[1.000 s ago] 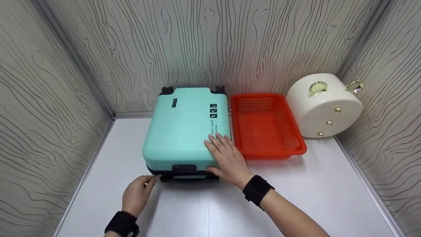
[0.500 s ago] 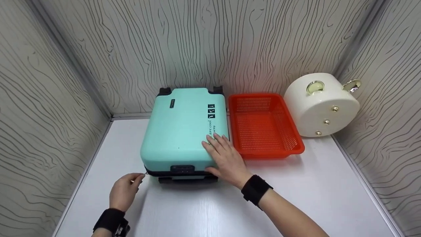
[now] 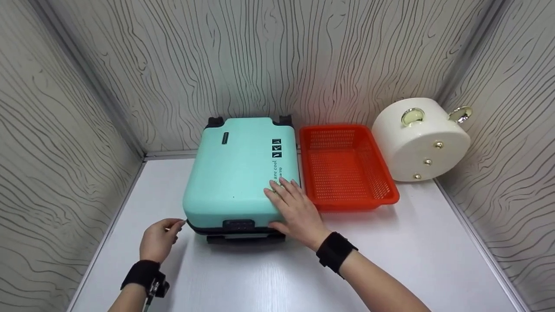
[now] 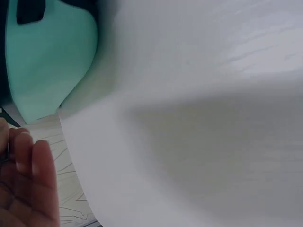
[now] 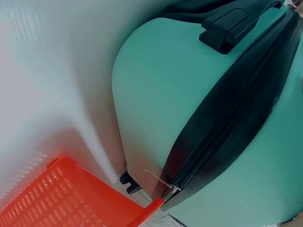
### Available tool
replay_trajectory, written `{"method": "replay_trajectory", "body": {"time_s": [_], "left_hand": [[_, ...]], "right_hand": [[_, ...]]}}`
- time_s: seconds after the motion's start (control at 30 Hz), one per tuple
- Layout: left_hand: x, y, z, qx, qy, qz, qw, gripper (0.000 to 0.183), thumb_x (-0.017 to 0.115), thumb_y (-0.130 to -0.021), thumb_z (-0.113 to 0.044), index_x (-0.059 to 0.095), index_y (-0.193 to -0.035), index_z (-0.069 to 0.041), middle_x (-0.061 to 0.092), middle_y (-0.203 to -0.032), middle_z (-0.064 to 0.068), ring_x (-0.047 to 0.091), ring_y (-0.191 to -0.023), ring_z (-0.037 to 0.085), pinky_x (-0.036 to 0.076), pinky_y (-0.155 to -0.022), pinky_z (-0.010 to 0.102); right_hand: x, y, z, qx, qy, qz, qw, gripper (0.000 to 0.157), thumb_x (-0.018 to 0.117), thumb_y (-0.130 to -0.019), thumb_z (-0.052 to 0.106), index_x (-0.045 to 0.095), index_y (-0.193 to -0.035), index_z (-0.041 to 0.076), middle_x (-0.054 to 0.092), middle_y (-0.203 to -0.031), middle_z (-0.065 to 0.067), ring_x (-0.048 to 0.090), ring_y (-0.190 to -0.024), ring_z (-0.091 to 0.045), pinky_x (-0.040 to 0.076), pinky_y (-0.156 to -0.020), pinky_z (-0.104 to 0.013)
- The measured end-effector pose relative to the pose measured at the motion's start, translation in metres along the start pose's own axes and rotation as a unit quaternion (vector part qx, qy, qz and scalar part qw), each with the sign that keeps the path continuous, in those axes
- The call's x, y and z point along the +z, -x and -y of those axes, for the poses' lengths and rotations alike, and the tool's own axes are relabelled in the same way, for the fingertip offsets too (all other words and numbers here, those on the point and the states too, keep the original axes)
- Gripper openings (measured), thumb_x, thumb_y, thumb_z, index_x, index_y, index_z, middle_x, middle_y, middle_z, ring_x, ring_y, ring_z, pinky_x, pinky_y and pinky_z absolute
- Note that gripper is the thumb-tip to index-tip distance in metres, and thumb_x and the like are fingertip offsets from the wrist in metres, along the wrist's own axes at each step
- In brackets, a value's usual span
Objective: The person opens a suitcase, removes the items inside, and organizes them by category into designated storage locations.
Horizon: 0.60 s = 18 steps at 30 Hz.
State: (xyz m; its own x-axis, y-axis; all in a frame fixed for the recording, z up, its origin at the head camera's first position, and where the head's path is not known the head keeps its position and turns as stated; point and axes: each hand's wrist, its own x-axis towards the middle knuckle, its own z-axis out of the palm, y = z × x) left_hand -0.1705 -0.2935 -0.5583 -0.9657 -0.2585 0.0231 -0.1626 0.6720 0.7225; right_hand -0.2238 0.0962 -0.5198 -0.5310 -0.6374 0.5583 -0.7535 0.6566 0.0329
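A mint-green hard-shell suitcase (image 3: pixel 243 169) lies flat on the white table, its black handle side facing me. At its front left corner my left hand (image 3: pixel 158 237) pinches a small zipper pull between thumb and fingertips; the pull is mostly hidden by the fingers. My right hand (image 3: pixel 299 212) rests with spread, straight fingers on the lid's front right corner, thumb down on the front edge. The right wrist view shows the black zipper (image 5: pixel 227 118) running along the side, with a second metal zipper pull (image 5: pixel 161 178) near the basket.
A red perforated plastic basket (image 3: pixel 386 190) stands close along the suitcase's right side. Behind it to the right lies a round white case (image 3: pixel 403 130) with gold-rimmed rings and gold studs. Wood-patterned panels (image 3: pixel 247 56) enclose the table on three sides.
My left hand has moved left along the front edge and round the corner of the suitcase, drawing the zipper pull with it. My right hand stays on the lid.
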Motion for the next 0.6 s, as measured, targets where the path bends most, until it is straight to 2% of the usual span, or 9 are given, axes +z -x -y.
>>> {"method": "replay_trajectory", "body": {"time_s": [0.13, 0.37, 0.6], "left_hand": [[-0.003, -0.008, 0.002, 0.003, -0.004, 0.005, 1.0, 0.027, 0.066, -0.102, -0.026, 0.076, -0.114, -0.004, 0.072, -0.094, 0.009, 0.069, -0.077, 0.025, 0.05, -0.059, 0.029], [-0.002, -0.026, -0.003, 0.019, -0.025, 0.008, 0.9995, 0.027, 0.066, -0.102, -0.026, 0.076, -0.114, -0.003, 0.073, -0.097, 0.011, 0.067, -0.074, 0.019, 0.05, -0.061, 0.031], [-0.001, -0.042, -0.005, -0.006, -0.023, 0.011, 0.9996, 0.031, 0.06, -0.105, -0.025, 0.073, -0.121, -0.002, 0.073, -0.107, 0.013, 0.071, -0.083, 0.022, 0.055, -0.07, 0.035]], "right_hand": [[0.003, -0.002, 0.002, -0.002, -0.004, -0.007, 1.0, 0.099, 0.088, -0.079, 0.048, 0.04, -0.157, 0.011, 0.04, -0.16, -0.011, 0.032, -0.149, -0.034, 0.024, -0.121, -0.05], [0.002, -0.004, -0.001, -0.002, -0.02, -0.012, 1.0, 0.095, 0.089, -0.079, 0.043, 0.043, -0.156, 0.01, 0.043, -0.158, -0.011, 0.033, -0.148, -0.034, 0.021, -0.122, -0.05], [0.001, -0.005, 0.004, -0.004, -0.018, -0.004, 1.0, 0.092, 0.087, -0.081, 0.043, 0.042, -0.155, 0.01, 0.042, -0.158, -0.011, 0.033, -0.148, -0.034, 0.02, -0.122, -0.05]]}}
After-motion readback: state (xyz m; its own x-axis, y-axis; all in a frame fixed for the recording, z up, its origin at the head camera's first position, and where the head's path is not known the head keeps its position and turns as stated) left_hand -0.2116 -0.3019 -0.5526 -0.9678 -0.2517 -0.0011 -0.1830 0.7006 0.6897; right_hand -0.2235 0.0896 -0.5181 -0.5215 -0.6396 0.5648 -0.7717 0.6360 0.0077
